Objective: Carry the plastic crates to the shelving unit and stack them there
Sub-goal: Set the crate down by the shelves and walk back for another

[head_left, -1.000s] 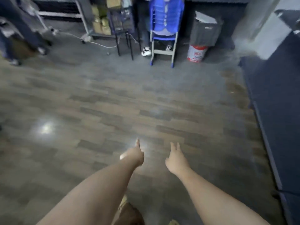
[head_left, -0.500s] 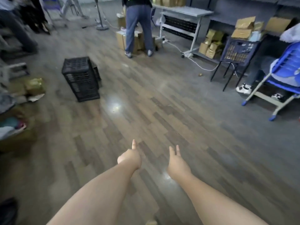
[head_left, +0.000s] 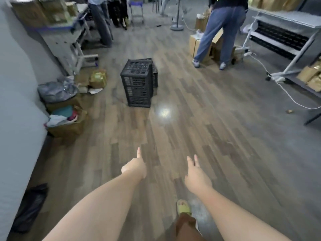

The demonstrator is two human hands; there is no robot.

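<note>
A tall black plastic crate stack point(head_left: 137, 82) stands on the wood floor ahead, slightly left of centre, with a second black crate point(head_left: 155, 74) partly hidden behind it. Both my arms reach forward, well short of the crates. My left hand point(head_left: 134, 166) is curled into a loose fist with the thumb sticking up and holds nothing. My right hand point(head_left: 196, 174) is empty, its fingers stretched forward. A grey metal shelving unit point(head_left: 284, 30) stands at the far right.
A person in blue trousers point(head_left: 220, 32) bends over cardboard boxes point(head_left: 195, 44) near the shelving. Another person point(head_left: 100, 21) stands at the back left. Boxes and bags of clutter point(head_left: 66, 108) line the left wall. A white cable point(head_left: 286, 93) trails across the floor at right.
The view has swung left, so the crates now sit ahead and nearer the centre. The blue chair has left the frame. Both hands keep the same pose.
</note>
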